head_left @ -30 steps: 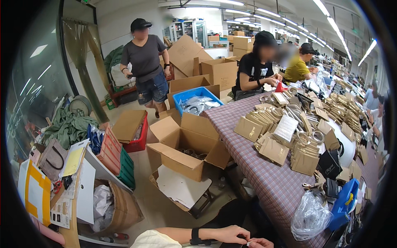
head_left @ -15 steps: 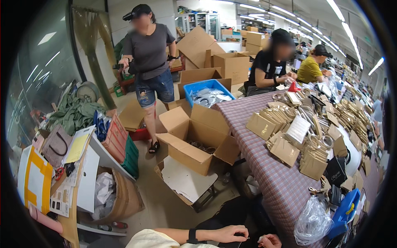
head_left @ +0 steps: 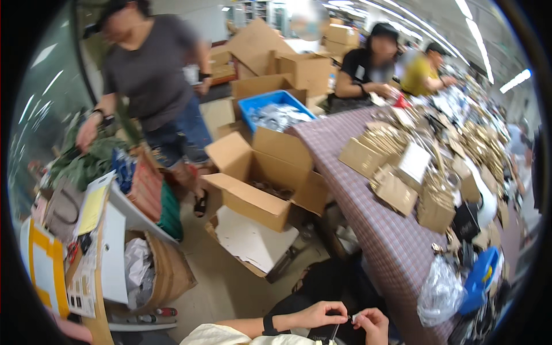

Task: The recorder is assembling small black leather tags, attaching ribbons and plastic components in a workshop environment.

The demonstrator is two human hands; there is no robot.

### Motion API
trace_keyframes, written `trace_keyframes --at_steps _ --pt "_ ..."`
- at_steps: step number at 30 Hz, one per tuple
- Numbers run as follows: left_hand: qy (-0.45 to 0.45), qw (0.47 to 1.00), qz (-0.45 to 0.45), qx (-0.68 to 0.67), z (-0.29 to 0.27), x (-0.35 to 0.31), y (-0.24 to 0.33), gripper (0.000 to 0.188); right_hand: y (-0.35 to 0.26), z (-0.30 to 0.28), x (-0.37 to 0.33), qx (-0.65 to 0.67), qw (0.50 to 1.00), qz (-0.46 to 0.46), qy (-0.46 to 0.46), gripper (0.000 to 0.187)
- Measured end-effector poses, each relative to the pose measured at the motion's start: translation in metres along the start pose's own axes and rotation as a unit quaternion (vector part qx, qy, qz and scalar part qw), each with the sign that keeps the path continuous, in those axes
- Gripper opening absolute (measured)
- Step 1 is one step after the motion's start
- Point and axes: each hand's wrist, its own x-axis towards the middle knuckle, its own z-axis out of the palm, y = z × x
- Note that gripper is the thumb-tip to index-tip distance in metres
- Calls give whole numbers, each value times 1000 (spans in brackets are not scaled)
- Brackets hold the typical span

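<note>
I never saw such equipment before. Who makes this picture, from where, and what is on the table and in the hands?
There is no robot here, only a person's bare left hand and right hand, close together at the lower edge. The picture comes from a wide fisheye camera worn on that person's head, looking down, so straight edges bend near the rim. The right hand pinches a small white piece; what the left holds, if anything, is too small to tell. On the table's checked cloth lie many flat tan items, a clear plastic bag and a blue container.
</note>
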Motion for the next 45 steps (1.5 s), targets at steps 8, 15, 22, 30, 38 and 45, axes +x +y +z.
trace_keyframes --at_steps 8,15,22,30,38,45 --pt "-38 988 -98 -109 3 22 -8 12 52 -35 -3 94 993 25 68 10" --pt "-45 988 -103 -107 4 54 2 12 56 -47 -10 123 990 28 64 11" --pt "-79 978 -161 -102 26 40 7 11 70 -59 -23 143 988 33 53 13" --pt "-91 994 -18 64 26 52 21 7 42 -74 -20 85 995 -10 48 11" --pt "-58 993 -98 -7 27 59 16 8 41 -79 -14 15 998 -6 53 13" --pt "-91 993 -26 74 25 61 10 10 60 -75 -9 -76 994 -69 28 11"
